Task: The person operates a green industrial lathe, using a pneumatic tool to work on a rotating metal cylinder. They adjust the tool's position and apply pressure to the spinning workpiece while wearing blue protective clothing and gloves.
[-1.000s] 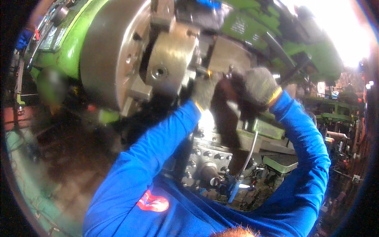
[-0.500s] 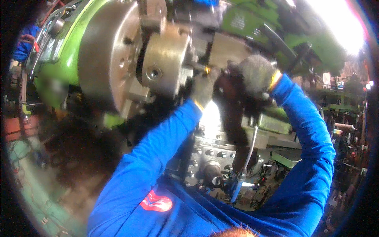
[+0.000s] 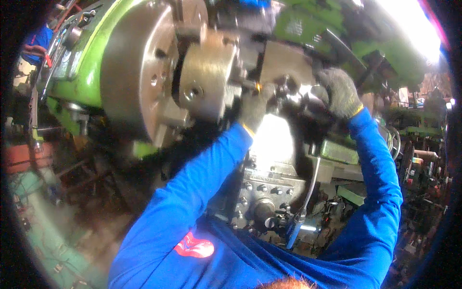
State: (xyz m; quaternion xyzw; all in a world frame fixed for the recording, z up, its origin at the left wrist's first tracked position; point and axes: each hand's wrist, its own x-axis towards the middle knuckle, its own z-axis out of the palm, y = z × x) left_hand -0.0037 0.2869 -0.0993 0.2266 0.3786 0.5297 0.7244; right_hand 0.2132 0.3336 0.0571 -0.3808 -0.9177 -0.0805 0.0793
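Observation:
My left hand [image 3: 253,108], in a grey glove with a yellow cuff, is raised with its fingers curled beside a short metal rod [image 3: 245,84] that has a yellow-orange spot at its end. What those fingers grip is hidden and blurred. Just right of them sits shiny metal tooling [image 3: 288,91]. My right hand [image 3: 342,91], gloved alike, curves its fingers round a dark, round metal part [image 3: 315,100] at the right of that tooling. To the left, a steel jaw chuck [image 3: 204,74] faces my left hand.
A large round faceplate [image 3: 134,72] stands on the green lathe headstock [image 3: 89,72]. Below my hands is a bolted metal carriage block [image 3: 264,192] with a brightly lit top. A pale hose [image 3: 312,185] rises beside it. Green machine parts [image 3: 308,24] lie at the far side.
My right hand has drawn right, away from my left, uncovering the shiny tooling between them. The left hand stays near the rod. The whole view has shifted slightly.

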